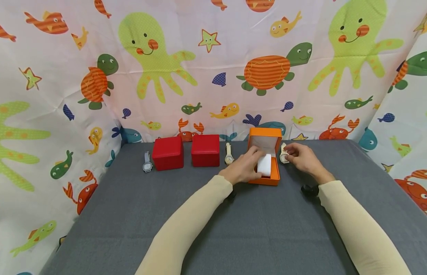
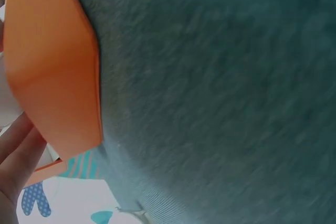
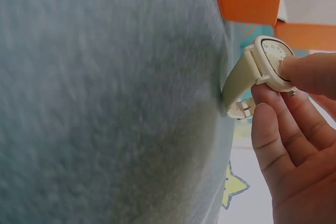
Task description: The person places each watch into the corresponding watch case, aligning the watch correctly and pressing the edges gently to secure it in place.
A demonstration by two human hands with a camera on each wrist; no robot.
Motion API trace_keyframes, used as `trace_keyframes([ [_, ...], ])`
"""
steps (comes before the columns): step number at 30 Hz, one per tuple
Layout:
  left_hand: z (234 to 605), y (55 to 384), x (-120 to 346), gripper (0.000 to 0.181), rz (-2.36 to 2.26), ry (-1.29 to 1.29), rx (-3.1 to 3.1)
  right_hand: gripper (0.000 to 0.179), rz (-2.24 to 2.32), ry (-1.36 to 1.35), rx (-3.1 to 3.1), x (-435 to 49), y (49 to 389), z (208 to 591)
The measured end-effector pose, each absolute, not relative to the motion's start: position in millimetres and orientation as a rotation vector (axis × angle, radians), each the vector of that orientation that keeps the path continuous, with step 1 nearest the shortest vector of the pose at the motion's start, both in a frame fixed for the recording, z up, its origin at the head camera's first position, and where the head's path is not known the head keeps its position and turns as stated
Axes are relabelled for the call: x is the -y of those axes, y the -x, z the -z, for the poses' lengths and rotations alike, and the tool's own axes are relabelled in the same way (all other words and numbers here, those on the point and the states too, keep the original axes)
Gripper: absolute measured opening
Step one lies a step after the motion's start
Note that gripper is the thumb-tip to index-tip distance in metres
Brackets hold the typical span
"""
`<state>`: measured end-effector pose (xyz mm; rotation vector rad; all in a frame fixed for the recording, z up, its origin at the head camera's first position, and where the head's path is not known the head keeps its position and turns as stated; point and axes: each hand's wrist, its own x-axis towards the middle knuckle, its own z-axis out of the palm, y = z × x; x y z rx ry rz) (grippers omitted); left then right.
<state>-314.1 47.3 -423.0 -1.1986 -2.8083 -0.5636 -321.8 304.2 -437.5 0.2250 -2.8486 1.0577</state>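
Observation:
An orange watch box [image 1: 264,181] stands with its lid [image 1: 265,132] raised. Over its left side reaches my left hand [image 1: 245,165], thumb and fingers gripping the white watch cushion [image 1: 264,166] in the box; the cushion's left part is hidden. To the right of the box, my right hand [image 1: 304,158] pinches a cream wristwatch [image 1: 283,154]. In the right wrist view, the thumb lies on the dial of this watch [image 3: 275,56], with fingers behind the case and the strap hanging down. The left wrist view shows the fingers [image 2: 26,150] at the box's edge.
Left of the orange box lies another cream-strapped watch [image 1: 228,154]. Two closed red boxes [image 1: 168,154] [image 1: 205,151] stand farther left, with a pale grey watch [image 1: 147,163] beside them. A grey cloth [image 1: 130,229] covers the table; a printed curtain [image 1: 216,49] hangs behind.

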Motion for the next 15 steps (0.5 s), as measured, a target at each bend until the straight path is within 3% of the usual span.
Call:
trace_keyframes([
  [15, 436, 307, -39, 0.064, 1.115, 1.077, 2.567, 0.027, -1.118, -0.342, 2.711, -291, 290, 430],
])
